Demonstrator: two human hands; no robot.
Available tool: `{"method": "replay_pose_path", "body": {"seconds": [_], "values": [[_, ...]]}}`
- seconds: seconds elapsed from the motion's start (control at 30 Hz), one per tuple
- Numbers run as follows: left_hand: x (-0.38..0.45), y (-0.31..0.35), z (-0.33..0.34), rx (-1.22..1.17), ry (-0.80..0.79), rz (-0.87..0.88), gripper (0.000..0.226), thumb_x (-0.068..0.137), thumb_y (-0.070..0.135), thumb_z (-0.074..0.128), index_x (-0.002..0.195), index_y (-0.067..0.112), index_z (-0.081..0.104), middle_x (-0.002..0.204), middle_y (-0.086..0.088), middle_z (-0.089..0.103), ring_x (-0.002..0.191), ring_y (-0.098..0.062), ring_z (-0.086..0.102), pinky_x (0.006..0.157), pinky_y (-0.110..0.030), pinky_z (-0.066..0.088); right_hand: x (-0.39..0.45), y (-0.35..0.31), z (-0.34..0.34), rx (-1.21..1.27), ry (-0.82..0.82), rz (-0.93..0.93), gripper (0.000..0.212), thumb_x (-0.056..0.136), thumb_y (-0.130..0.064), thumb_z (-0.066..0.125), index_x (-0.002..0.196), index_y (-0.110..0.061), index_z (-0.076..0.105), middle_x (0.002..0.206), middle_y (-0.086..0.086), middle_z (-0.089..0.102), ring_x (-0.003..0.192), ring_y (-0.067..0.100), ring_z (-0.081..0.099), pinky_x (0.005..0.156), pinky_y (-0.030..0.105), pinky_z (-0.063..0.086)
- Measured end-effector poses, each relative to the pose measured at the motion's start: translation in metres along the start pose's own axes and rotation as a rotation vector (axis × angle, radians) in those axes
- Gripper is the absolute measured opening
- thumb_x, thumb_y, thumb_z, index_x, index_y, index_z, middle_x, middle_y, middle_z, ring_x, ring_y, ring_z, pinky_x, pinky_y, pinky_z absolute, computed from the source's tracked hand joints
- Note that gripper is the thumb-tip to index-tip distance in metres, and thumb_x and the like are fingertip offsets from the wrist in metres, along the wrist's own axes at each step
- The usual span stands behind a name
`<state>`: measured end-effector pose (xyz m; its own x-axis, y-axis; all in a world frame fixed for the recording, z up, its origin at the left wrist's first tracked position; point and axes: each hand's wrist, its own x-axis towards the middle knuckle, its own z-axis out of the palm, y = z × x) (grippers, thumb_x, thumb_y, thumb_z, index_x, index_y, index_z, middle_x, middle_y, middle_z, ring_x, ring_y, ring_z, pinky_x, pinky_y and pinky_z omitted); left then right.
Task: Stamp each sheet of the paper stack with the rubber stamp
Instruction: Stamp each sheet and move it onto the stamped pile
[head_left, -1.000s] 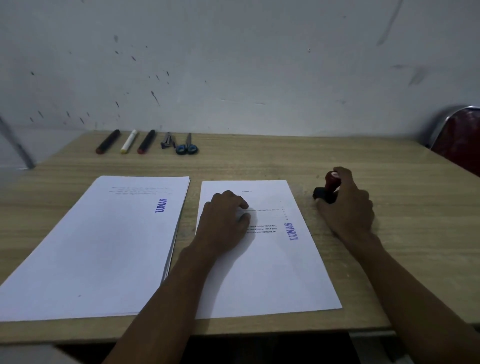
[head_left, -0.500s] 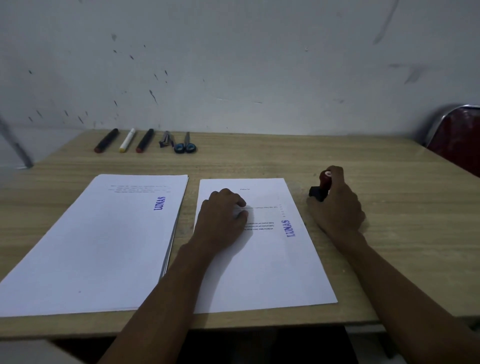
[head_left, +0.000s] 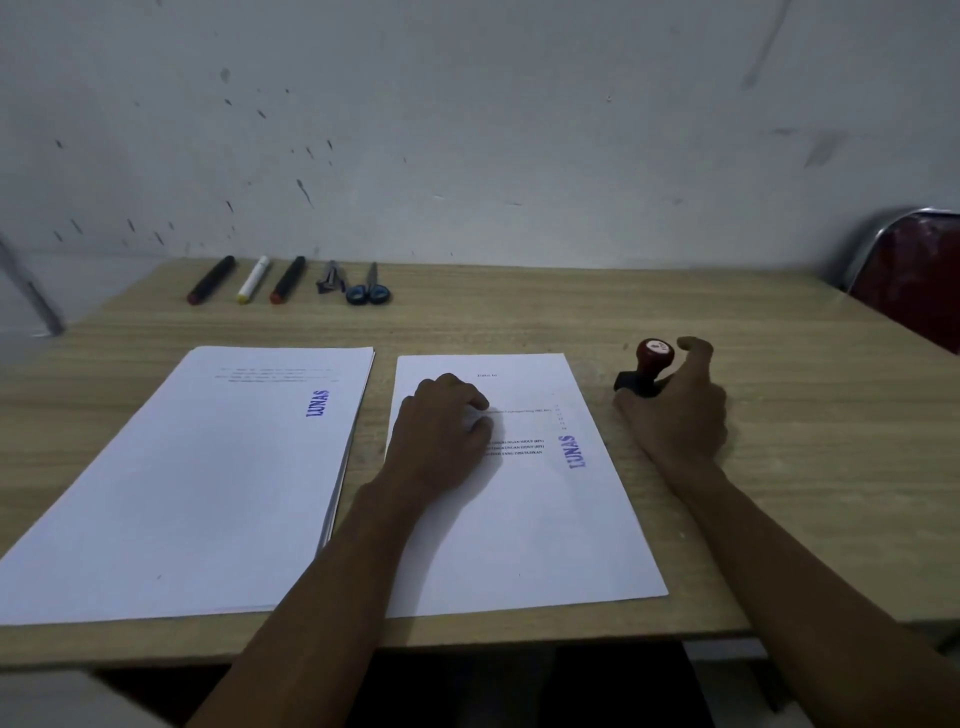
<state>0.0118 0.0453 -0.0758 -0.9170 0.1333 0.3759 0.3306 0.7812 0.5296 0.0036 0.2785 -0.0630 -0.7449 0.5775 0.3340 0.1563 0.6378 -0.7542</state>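
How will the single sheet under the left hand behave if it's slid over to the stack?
The single sheet looks thin and flat, so it would likely slide easily on the smooth table. Lifted by one edge it would probably droop. Its LUNAS mark may smear if fresh.

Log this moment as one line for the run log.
left hand flat on stamped sheet | right hand loosely around stamp, upright on table | stamped stack at left

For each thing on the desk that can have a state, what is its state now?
Stamp: standing on the desk, tilted, right hand opening around it.
Single sheet: stamped LUNAS, flat under left hand.
Stack: top sheet stamped LUNAS.
Markers: capped, lying flat.
Scissors: closed.
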Motion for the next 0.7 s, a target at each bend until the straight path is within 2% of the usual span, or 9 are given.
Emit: {"method": "replay_pose_path", "body": {"seconds": [0.17,0.3,0.33,0.4,0.5,0.53,0.6,0.7], "values": [[-0.001,0.003,-0.001,0.014,-0.011,-0.019,0.018,0.084,0.021,0.061,0.100,0.017,0.068,0.108,-0.001,0.063,0.104,-0.024,0.053,0.093,-0.042,0.040,0.000,0.002,-0.002,0.058,-0.050,0.010,0.083,0.071,-0.027,0.080,0.139,-0.024,0.034,0.093,0.002,0.066,0.101,0.031,0.060,0.082,0.041,0.046],[0.000,0.008,-0.005,0.071,-0.070,-0.033,0.020,0.087,0.022,0.058,0.102,0.014,0.068,0.113,-0.002,0.061,0.107,-0.025,0.052,0.094,-0.041,0.041,-0.004,0.006,-0.011,0.120,-0.101,-0.011,0.099,0.061,-0.023,0.090,0.140,-0.013,0.032,0.110,0.013,0.061,0.106,0.031,0.056,0.084,0.036,0.043],[0.000,0.010,-0.006,0.069,-0.090,-0.037,0.020,0.087,0.022,0.058,0.102,0.013,0.067,0.114,-0.002,0.060,0.108,-0.025,0.052,0.094,-0.041,0.041,-0.007,0.007,-0.014,0.123,-0.085,-0.018,0.093,0.060,-0.022,0.090,0.135,-0.010,0.036,0.116,0.015,0.057,0.108,0.032,0.055,0.083,0.034,0.041],[0.001,0.011,-0.009,0.050,-0.130,-0.046,0.022,0.087,0.023,0.060,0.105,0.013,0.066,0.116,-0.003,0.060,0.111,-0.024,0.051,0.096,-0.041,0.041,-0.018,0.006,-0.021,0.094,-0.051,-0.047,0.064,0.066,-0.022,0.085,0.116,-0.010,0.047,0.116,0.014,0.054,0.105,0.032,0.054,0.077,0.032,0.039],[-0.003,0.011,-0.013,0.056,-0.184,-0.046,0.034,0.086,0.030,0.064,0.116,0.015,0.062,0.124,-0.003,0.057,0.118,-0.023,0.049,0.100,-0.040,0.040,-0.040,0.000,-0.032,-0.086,-0.161,-0.085,0.020,0.076,-0.033,0.074,0.086,-0.023,0.059,0.097,0.002,0.065,0.091,0.025,0.060,0.069,0.031,0.042],[-0.006,0.010,-0.013,0.071,-0.183,-0.046,0.039,0.085,0.034,0.065,0.120,0.016,0.060,0.127,-0.002,0.055,0.120,-0.022,0.048,0.101,-0.040,0.040,-0.048,-0.002,-0.035,-0.141,-0.222,-0.097,0.018,0.077,-0.040,0.072,0.078,-0.025,0.061,0.089,0.000,0.066,0.088,0.024,0.062,0.069,0.031,0.045],[-0.013,0.010,-0.014,0.122,-0.168,-0.057,0.044,0.084,0.040,0.065,0.123,0.020,0.058,0.129,-0.001,0.054,0.122,-0.022,0.048,0.101,-0.041,0.041,-0.064,-0.005,-0.037,-0.221,-0.289,-0.149,0.036,0.077,-0.050,0.070,0.066,-0.018,0.059,0.076,-0.001,0.061,0.085,0.026,0.062,0.068,0.032,0.048],[-0.020,0.012,-0.014,0.160,-0.169,-0.051,0.042,0.086,0.043,0.060,0.121,0.020,0.059,0.126,-0.001,0.056,0.119,-0.022,0.050,0.098,-0.041,0.043,-0.078,-0.010,-0.036,-0.303,-0.292,-0.206,0.042,0.077,-0.055,0.070,0.069,-0.016,0.057,0.081,0.001,0.059,0.088,0.027,0.060,0.069,0.032,0.048]]}}
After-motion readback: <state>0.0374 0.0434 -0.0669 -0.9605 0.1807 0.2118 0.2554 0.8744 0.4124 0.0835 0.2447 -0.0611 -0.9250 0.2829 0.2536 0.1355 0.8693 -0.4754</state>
